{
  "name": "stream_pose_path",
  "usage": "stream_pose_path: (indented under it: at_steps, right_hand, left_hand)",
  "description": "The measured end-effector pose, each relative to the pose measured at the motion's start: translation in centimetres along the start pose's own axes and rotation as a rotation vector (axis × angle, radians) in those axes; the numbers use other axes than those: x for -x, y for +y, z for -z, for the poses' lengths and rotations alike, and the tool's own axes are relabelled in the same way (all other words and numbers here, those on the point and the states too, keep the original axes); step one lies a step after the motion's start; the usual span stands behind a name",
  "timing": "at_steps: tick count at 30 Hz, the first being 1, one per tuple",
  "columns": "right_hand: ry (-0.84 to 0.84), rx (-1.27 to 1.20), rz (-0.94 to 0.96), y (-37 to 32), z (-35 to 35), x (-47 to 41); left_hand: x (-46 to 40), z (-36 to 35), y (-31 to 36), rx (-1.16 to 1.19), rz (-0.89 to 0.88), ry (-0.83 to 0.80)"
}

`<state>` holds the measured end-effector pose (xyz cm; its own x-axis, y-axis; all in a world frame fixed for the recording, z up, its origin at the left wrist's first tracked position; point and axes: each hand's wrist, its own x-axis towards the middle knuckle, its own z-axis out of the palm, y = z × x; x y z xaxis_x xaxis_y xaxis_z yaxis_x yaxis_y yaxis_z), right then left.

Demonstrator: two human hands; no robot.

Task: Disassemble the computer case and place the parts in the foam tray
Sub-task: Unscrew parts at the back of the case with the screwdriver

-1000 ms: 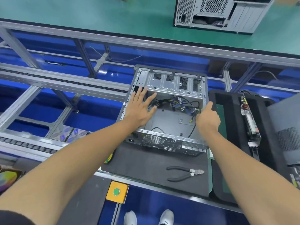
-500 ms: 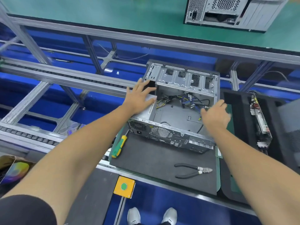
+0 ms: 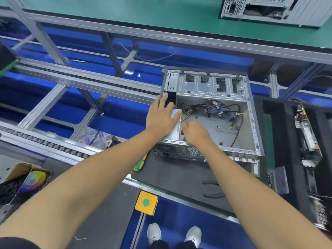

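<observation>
— While my left hand (image 3: 162, 119) lies flat with straight fingers on top of the power supply (image 3: 175, 123), is that box the part to come out?

— I judge so. It sits in the near-left corner of the computer case (image 3: 212, 112), right under your palm, and the case lies open on the dark mat (image 3: 172, 178) of the table.

— My right hand (image 3: 195, 133) is just beside the left, inside the case, fingers curled. Whether it pinches anything, I cannot tell; the knuckles hide the tips.

— Then check by feel. Beyond your right hand the loose cables (image 3: 221, 108) run from the supply across the case floor. Free them first, so nothing drags.

— And the lift?

— Curl the left fingers over the far edge, support the inner side with the right, slide it clear of the rear wall, then raise it level.

— Where does it go?

— The foam tray (image 3: 285, 133) lies well to the right of your right hand, with a board (image 3: 305, 132) already in one slot. Pick a bare slot.
</observation>
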<state>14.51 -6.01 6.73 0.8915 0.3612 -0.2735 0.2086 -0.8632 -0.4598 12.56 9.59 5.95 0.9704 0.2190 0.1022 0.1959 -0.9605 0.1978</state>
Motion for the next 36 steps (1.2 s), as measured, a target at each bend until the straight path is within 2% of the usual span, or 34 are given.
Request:
stream_pose_path:
  at_steps: [2,5,7,11,19,21,23,29,33,36]
  right_hand:
    - [-0.003,0.022,0.006,0.0,-0.2,-0.1]
    - [-0.076,0.065,-0.020,0.0,-0.5,-0.6]
    - [-0.150,0.087,-0.028,0.3,-0.7,-1.0]
    - [-0.222,0.089,0.014,0.4,-1.2,-1.4]
    - [-0.175,0.024,-0.014,-0.3,-0.5,-0.5]
    - [-0.164,0.078,0.028,-0.3,-0.5,-0.4]
    - [-0.171,0.113,0.063,-0.1,-0.6,-0.5]
    - [-0.194,0.139,0.061,0.1,-0.8,-1.1]
    - [-0.185,0.116,0.051,-0.3,-0.8,-1.0]
    - [-0.176,0.163,0.085,-0.8,-0.4,-0.5]
  left_hand:
    - [-0.2,0.6,0.9,0.030,-0.100,0.066]
    - [-1.2,0.8,2.6,0.018,-0.251,-0.007]
    - [-1.7,0.6,2.9,0.007,-0.246,-0.067]
    - [-2.6,0.5,2.6,-0.016,-0.266,-0.074]
    - [-2.6,0.6,3.2,-0.031,-0.267,0.017]
    - [-1.6,0.2,3.4,0.044,-0.312,-0.005]
    - [-1.3,-0.1,3.6,0.109,-0.271,-0.042]
    - [-2.0,0.1,4.0,0.120,-0.211,-0.010]
    - [-2.5,0.8,4.1,0.050,-0.182,-0.028]
    - [-2.5,1.3,4.4,-0.012,-0.239,-0.080]
